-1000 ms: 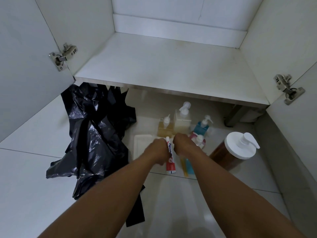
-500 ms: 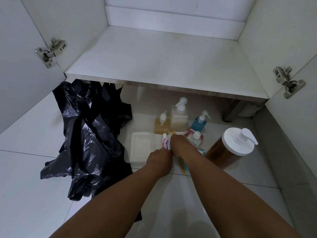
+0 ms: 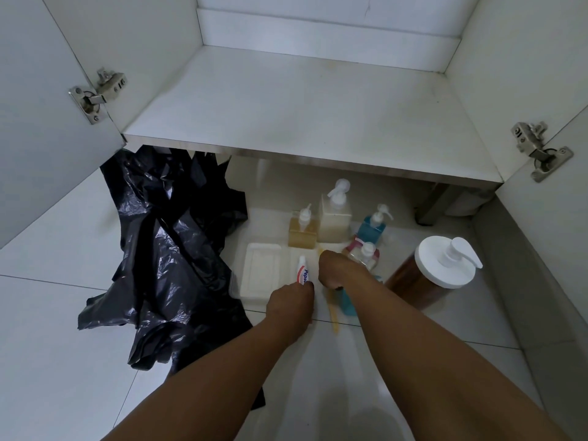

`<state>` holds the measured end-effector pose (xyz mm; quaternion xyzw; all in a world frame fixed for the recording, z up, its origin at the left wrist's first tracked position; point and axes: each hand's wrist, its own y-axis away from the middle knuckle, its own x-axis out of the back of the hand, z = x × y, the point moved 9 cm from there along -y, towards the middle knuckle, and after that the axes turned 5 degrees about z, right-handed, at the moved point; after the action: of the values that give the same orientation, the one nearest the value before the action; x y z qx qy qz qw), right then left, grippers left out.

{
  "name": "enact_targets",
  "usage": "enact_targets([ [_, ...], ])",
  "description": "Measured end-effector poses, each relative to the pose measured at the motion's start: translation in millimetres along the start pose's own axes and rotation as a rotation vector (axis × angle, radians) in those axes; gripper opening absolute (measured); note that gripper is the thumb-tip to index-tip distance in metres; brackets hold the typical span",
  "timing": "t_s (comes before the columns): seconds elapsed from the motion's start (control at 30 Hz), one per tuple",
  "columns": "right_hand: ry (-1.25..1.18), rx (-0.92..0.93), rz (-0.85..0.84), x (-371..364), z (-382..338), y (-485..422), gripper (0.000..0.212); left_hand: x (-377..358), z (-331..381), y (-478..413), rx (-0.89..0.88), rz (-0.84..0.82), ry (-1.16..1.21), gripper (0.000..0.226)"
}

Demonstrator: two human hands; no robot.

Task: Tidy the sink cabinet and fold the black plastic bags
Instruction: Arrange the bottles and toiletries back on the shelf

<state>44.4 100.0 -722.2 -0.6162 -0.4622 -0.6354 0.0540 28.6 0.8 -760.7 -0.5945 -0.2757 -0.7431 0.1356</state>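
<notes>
Below the cabinet shelf [image 3: 286, 116], black plastic bags [image 3: 168, 256] lie crumpled beside a white tray [image 3: 257, 272]; pump bottles [image 3: 334, 218] hold amber, cream and blue liquid. Fingers curl: left hand [image 3: 289, 300] round a toothpaste tube [image 3: 303, 270], right hand [image 3: 334, 270] round a yellow toothbrush [image 3: 334, 316].

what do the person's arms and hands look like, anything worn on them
The left arm and right arm are bare, with no sleeve in view. The left hand and right hand wear no gloves; no watch, bracelet or ring shows.
</notes>
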Motion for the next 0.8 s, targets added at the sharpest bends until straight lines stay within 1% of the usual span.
enact_targets([
  [0.07, -0.014, 0.004, 0.026, 4.1, -1.4, -0.5, 0.03, 1.9, -6.3, 2.3, 0.041, 0.048, 0.105, 0.059],
  [0.17, -0.035, 0.004, 0.078, 17.4, -6.4, 1.4, 0.029, 6.6, -12.3, 6.9, 0.129, 0.072, 0.314, 0.052],
  [0.27, -0.015, 0.026, 0.239, 39.6, -12.5, 2.2, 0.024, 3.5, -9.5, 10.6, 0.183, 0.078, 0.483, 0.058],
  [0.3, -0.022, 0.029, 0.283, 47.0, -14.4, 2.8, 0.023, 1.3, -8.9, 11.8, 0.205, 0.071, 0.527, 0.054],
  [0.37, -0.036, 0.018, 0.334, 57.0, -15.1, 1.6, 0.013, 0.0, -8.7, 12.0, 0.235, 0.09, 0.62, 0.034],
  [0.4, -0.037, -0.003, 0.323, 58.9, -15.0, 0.7, 0.01, 0.2, -10.4, 13.0, 0.253, 0.1, 0.661, 0.026],
  [0.47, 0.002, -0.036, 0.267, 56.3, -14.9, -0.4, 0.006, 2.9, -17.8, 15.7, 0.299, 0.145, 0.735, 0.024],
  [0.53, 0.054, -0.02, 0.231, 48.7, -16.6, -3.6, 0.015, 12.1, -25.8, 21.0, 0.32, 0.217, 0.81, 0.029],
  [0.63, 0.13, 0.014, 0.108, 22.8, -16.6, -3.4, 0.027, 31.9, -40.6, 28.1, 0.323, 0.341, 0.917, 0.032],
  [0.7, 0.159, 0.026, 0.048, 4.8, -14.9, -3.7, 0.031, 43.9, -57.7, 27.8, 0.347, 0.426, 0.971, 0.027],
  [0.8, 0.141, 0.028, 0.075, -4.2, -13.1, -7.4, 0.032, 62.1, -89.0, 23.1, 0.391, 0.542, 0.956, 0.016],
])
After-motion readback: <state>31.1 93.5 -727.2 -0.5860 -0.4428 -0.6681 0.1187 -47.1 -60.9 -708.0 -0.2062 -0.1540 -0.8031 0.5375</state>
